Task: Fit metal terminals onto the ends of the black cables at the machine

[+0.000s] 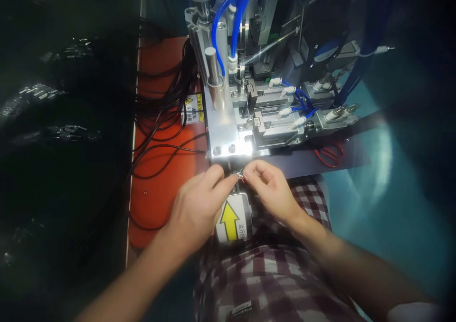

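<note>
At the front of a metal machine my left hand [199, 198] and my right hand [270, 187] meet, both with fingers pinched together. Between their fingertips are thin wires [241, 175], with red and whitish strands showing. The wires are tiny, and the fingers hide part of them. Just below lies a white label with a yellow arrow [230, 221], next to my left hand. The machine's shiny metal block [228, 139] stands right behind my fingertips.
Blue air hoses [237, 20] rise from the machine, and small cylinders [278, 132] sit to its right. Black cables [160, 122] cross an orange-red surface [160, 194] on the left. Red-handled scissors [329, 156] lie on the right. Shiny metal pieces [42, 91] lie far left.
</note>
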The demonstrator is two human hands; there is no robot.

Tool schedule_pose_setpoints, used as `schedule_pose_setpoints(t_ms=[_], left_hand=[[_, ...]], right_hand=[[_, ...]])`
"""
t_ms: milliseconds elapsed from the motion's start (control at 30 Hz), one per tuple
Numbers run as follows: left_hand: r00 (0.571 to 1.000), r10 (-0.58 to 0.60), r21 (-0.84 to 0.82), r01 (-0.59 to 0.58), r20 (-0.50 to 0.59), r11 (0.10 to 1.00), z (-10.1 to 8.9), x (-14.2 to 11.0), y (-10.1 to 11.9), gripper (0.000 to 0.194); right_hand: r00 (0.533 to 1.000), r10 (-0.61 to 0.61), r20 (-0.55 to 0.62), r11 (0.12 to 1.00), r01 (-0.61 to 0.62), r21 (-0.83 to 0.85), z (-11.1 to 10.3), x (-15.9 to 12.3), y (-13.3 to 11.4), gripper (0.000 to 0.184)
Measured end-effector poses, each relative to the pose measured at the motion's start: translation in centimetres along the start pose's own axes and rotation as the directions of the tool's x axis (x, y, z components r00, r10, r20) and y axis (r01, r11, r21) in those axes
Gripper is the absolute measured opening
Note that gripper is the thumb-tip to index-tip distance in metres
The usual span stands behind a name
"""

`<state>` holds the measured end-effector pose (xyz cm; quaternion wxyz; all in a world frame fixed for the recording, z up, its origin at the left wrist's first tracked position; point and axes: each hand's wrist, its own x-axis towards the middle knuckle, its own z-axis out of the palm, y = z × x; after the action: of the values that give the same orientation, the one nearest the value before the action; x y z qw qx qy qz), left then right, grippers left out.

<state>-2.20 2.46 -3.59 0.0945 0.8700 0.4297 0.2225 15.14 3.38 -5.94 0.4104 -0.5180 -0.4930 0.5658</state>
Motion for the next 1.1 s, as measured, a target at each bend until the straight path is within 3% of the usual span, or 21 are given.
schedule_pose_setpoints(t_ms=[567, 833, 1100], left_hand=[[1.000, -0.020, 0.026, 0.020, -0.003, 0.999, 0.2, 0.3, 0.1, 0.028], [1.000, -0.017, 0.005, 0.017, -0.008, 1.000, 0.1, 0.2, 0.1, 0.029], [0.999, -0.030, -0.002, 0.030, -0.014, 1.000, 0.2, 0.0, 0.1, 0.030]], right_hand=[[0.996, -0.081, -0.036, 0.997, 0.080, -0.018, 0.2, 0.0, 0.9, 0.019], [0.986, -0.161, -0.037, 0.981, 0.156, -0.114, 0.1, -0.1, 1.7, 0.018], [0.995, -0.091, -0.039, 0.994, 0.088, -0.064, 0.2, 0.0, 1.3, 0.018]])
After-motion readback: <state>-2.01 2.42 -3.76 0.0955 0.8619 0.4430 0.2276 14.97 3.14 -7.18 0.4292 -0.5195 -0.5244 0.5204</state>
